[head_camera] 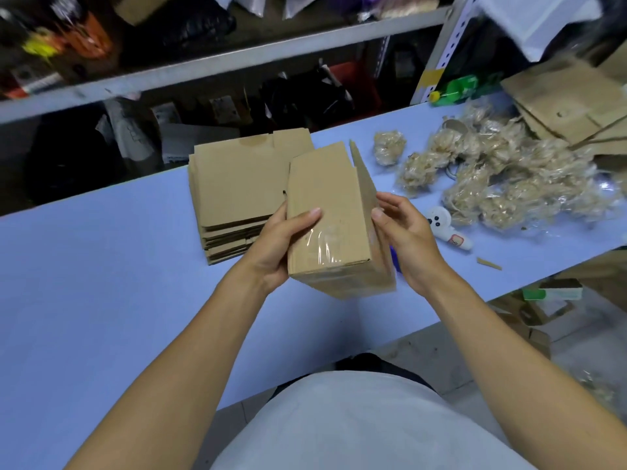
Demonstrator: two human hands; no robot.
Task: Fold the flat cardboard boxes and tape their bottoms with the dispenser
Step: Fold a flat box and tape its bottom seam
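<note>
Held up between both hands is a folded box (330, 212), lifted above the blue table (101, 283). It is gripped on one side by the left hand (276, 247), with the thumb laid flat across the top face and the fingers curled under it. The other side is held by the right hand (403, 237), whose fingers are bent around the edge. Shiny clear tape (324, 247) is seen on the near end of the box, wrapped over the corner. At the far end of the box, a flap is stood up.

Just behind the box, a stack of flat boxes (237, 191) is laid on the table. Beside the box, close to the right hand, a white tape dispenser (448, 228) is laid on the table. Farther from the box on that side, balls of crumpled tape (492, 174) are piled up, and more flat cardboard (570, 100) is seen beyond them. Behind the stack, grey shelves (237, 62) full of dark things are seen.
</note>
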